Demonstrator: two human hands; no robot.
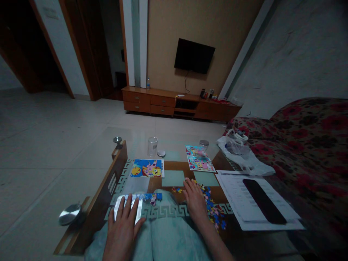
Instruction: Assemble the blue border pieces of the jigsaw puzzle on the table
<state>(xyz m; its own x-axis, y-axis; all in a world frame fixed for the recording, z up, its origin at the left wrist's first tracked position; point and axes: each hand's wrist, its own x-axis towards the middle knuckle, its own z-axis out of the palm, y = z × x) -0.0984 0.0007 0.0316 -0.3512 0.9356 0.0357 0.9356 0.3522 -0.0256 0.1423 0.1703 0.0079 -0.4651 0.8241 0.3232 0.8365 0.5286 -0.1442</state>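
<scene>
Glossy glass table (pixel 141 145), wooden frame (pixel 106 188)

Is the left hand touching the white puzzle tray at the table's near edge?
Touching. The head view shows the left hand lying flat on the white puzzle tray, its fingers spread across the surface with no gap visible.

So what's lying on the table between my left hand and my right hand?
A short assembled strip of puzzle, seen in the head view, between the left hand and right hand.

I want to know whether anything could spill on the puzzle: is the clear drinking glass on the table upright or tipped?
Upright: the clear drinking glass stands on its base, mouth upward, on the glass-topped table.
</scene>
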